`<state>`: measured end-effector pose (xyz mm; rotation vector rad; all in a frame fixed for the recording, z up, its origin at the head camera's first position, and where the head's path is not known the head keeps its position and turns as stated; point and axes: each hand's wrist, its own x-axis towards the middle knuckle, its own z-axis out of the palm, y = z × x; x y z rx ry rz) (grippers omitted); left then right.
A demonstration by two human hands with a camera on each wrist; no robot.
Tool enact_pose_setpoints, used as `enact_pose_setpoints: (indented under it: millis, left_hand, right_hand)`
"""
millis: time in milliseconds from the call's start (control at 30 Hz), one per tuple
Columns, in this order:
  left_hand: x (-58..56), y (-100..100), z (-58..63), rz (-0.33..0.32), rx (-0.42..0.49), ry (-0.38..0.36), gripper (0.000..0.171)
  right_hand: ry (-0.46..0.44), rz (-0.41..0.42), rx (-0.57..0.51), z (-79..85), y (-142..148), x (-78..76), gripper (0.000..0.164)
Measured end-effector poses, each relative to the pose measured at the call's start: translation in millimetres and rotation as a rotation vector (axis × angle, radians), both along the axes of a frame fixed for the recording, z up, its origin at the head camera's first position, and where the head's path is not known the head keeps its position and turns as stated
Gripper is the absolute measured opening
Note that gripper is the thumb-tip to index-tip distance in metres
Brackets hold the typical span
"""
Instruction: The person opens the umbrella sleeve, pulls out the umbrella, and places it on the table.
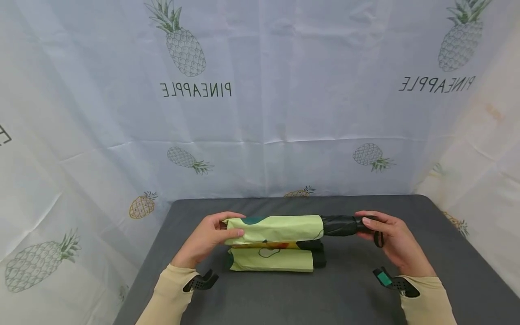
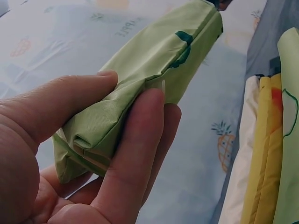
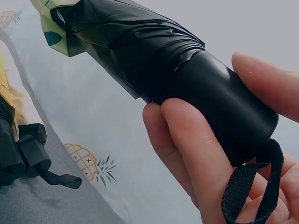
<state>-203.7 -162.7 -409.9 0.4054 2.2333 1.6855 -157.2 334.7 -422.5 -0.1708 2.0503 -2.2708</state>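
Note:
A folded umbrella point(image 3: 219, 98) is held level above the table, its black canopy partly inside a light green sleeve point(image 1: 276, 228). My left hand point(image 1: 211, 234) grips the far left end of the sleeve, thumb on one side and fingers on the other, as the left wrist view shows. At the other end my right hand point(image 1: 392, 239) holds the black handle between thumb and fingers. A black wrist strap point(image 3: 268, 182) loops from the handle over the right palm. Black canopy folds show between sleeve and handle.
Below the held umbrella, another umbrella in a light green sleeve point(image 1: 272, 260) lies on the dark grey table point(image 1: 345, 293). Beside it are a yellow-sleeved umbrella point(image 2: 264, 154) and a whitish one point(image 2: 240, 158). A pineapple-print curtain point(image 1: 264, 113) hangs behind and around the table.

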Motion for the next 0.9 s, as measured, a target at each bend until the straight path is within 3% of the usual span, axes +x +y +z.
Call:
enact_pose_setpoints:
  millis: [300, 900]
  left_hand:
    - [1.3, -2.2, 0.2, -0.01, 0.01, -0.009, 0.05]
    - [-1.6, -14.7, 1.5, 0.024, 0.037, -0.017, 0.052]
  right_hand:
    - [-0.002, 0.039, -0.039, -1.2, 6.6, 2.5, 0.034]
    - [0.023, 0.022, -0.102, 1.9, 18.9, 6.6, 0.035]
